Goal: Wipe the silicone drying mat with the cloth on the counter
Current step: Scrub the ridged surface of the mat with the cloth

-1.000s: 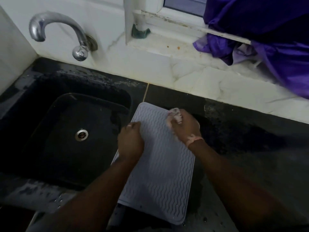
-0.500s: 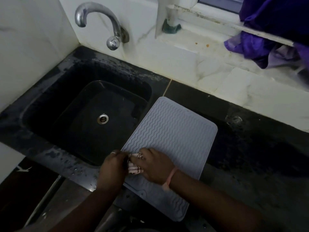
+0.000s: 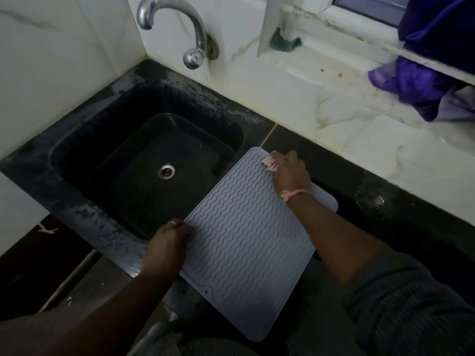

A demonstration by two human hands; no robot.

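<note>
Mid-wipe: right hand [image 3: 290, 173] fingers bunch the cloth [image 3: 270, 164] at the silicone drying mat [image 3: 246, 242] far corner; left hand [image 3: 168, 244] pinches its sink-side edge on the bench [image 3: 385, 201]. Next: probably drag the cloth toward the near end.

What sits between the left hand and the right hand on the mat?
Head view: only bare wavy-ribbed mat between the left hand at its sink-side edge and the right hand, which holds the cloth at the far corner.
</note>
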